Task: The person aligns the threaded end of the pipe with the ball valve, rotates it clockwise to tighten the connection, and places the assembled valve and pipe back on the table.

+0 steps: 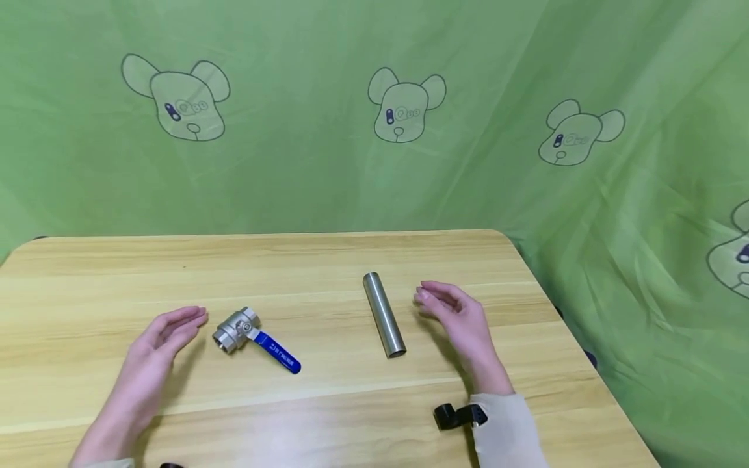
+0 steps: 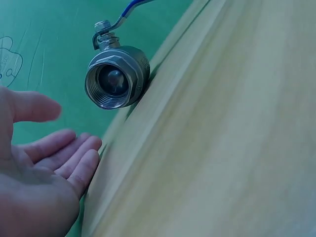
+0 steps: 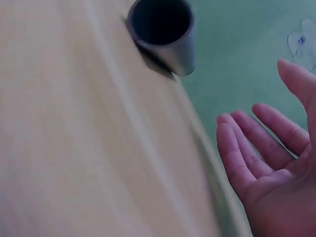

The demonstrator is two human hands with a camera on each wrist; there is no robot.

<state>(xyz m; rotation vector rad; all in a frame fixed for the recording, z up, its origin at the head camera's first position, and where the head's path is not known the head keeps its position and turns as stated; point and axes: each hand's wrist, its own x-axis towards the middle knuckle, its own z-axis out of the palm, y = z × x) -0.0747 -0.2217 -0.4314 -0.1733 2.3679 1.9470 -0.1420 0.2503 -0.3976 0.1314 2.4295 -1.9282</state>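
A steel ball valve (image 1: 236, 329) with a blue lever handle (image 1: 277, 353) lies left of the middle of the table. In the left wrist view the threaded end of the valve (image 2: 116, 79) faces the camera. My left hand (image 1: 155, 351) is just left of it, fingers loosely extended, holding nothing. A plain metal tube (image 1: 384, 315) lies lengthwise right of the middle. To its right is my right hand (image 1: 462, 322), apart from the tube, fingers gently bent and holding nothing. The right wrist view shows the open end of the tube (image 3: 163, 22) beyond the fingers (image 3: 259, 143).
The wood-grain table (image 1: 328, 416) has rounded far corners. Behind it and along the right side hangs a green cloth (image 1: 304, 162) with printed bear-like heads. A black wrist camera (image 1: 459, 416) is strapped at the right cuff.
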